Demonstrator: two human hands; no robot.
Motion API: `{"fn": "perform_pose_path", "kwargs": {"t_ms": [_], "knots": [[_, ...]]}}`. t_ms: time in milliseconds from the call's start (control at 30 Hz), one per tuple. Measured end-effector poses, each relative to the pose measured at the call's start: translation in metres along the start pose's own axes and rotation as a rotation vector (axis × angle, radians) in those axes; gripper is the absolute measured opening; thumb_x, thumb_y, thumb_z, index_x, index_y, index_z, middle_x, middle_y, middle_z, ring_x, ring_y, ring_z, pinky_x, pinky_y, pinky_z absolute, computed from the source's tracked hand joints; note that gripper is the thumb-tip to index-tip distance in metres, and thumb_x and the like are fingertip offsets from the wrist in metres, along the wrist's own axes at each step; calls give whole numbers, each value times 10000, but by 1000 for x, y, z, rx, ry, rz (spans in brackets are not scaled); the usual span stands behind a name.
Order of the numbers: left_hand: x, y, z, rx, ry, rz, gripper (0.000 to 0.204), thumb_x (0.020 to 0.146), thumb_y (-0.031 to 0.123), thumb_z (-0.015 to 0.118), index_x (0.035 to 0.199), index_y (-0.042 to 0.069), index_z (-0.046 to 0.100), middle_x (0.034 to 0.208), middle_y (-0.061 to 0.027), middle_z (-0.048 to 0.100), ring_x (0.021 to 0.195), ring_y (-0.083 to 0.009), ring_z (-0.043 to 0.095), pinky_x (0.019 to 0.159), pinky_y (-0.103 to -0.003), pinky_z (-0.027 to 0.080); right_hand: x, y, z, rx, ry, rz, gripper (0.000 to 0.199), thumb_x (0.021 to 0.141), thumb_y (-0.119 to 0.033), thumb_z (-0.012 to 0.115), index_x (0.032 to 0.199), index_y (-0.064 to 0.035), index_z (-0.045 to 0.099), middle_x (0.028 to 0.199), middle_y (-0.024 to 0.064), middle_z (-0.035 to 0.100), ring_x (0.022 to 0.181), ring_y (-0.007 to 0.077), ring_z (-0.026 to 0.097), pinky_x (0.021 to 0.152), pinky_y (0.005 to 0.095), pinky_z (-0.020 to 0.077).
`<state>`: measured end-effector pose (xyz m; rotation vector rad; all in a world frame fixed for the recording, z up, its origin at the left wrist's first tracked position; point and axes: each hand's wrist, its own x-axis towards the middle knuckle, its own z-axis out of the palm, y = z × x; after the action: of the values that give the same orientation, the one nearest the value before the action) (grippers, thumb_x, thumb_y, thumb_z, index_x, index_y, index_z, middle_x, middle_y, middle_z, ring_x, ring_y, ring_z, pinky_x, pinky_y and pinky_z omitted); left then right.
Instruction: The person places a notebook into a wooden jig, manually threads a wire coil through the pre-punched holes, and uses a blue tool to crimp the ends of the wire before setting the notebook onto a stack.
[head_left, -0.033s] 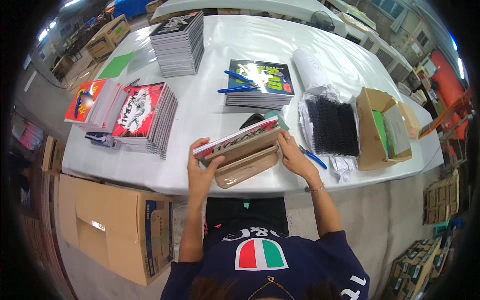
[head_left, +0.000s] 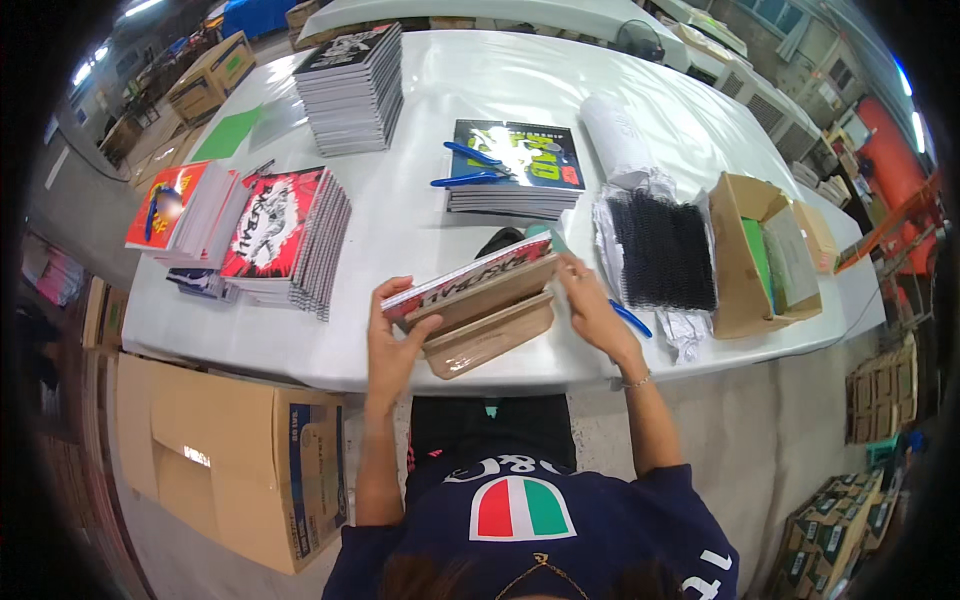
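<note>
A red and white book (head_left: 470, 276) leans lengthwise on a low brown stand (head_left: 490, 342) near the table's front edge. My left hand (head_left: 393, 345) grips its left end, thumb on the near side and fingers behind. At the right end of the book, my right hand (head_left: 594, 308) has its fingers bent and pressed together. They are slightly smeared, and anything small between them is hidden. Just behind the right hand lie blue-handled pliers (head_left: 630, 318), partly covered. A dark object (head_left: 500, 240) and a teal one show behind the book.
Black plastic coils (head_left: 665, 250) lie on white wrapping beside an open cardboard box (head_left: 738, 255). Further back is a book stack (head_left: 515, 200) with blue cutters (head_left: 475, 168) on top. Red coil-bound books (head_left: 285, 225), orange books (head_left: 175, 205) and a tall stack (head_left: 350, 95) stand left.
The right hand's fingers have shifted slightly at the book's right end and look more blurred. The left hand keeps its grip, and the whole view has slid a little.
</note>
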<state>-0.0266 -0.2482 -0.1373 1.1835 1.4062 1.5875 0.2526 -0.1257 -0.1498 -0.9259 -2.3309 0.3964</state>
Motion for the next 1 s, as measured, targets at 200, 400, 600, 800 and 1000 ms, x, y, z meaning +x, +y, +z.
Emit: {"fn": "perform_pose_path", "kwargs": {"t_ms": [200,400,600,800,1000], "knots": [[45,-6,-40,-13,-46,73,695,818,84,737,1428,68,402,1234,-102,558,1179,-179,509,995,-307,407,-52,63,-64,-697,428,740,400,889,-175,645,1264,-74,553,1175,217,510,999,395,525,827,490,458],[60,24,-24,-44,66,158,593,982,383,522,1457,63,369,1307,-101,527,1167,-176,484,1047,-315,333,-70,88,-70,-470,394,733,423,811,-142,736,1169,37,600,1075,211,579,900,326,607,806,408,490],[55,33,-11,46,30,36,608,1020,487,373,1453,61,377,1379,-129,495,1229,-212,465,1087,-358,284,-61,82,-86,-222,480,861,293,751,-125,779,972,44,686,763,153,665,723,250,652,703,355,507],[46,30,9,348,324,286,488,999,360,464,1396,76,451,1403,-161,424,1310,-306,384,1135,-440,207,-59,92,-93,-185,402,857,209,776,-123,752,890,46,709,774,141,697,708,195,657,688,317,506],[20,35,53,657,388,647,398,872,251,669,1251,146,607,1359,-140,407,1365,-362,300,1147,-560,102,-69,98,-103,10,728,747,226,843,-158,722,947,42,712,835,78,707,776,137,632,732,285,505]]}}
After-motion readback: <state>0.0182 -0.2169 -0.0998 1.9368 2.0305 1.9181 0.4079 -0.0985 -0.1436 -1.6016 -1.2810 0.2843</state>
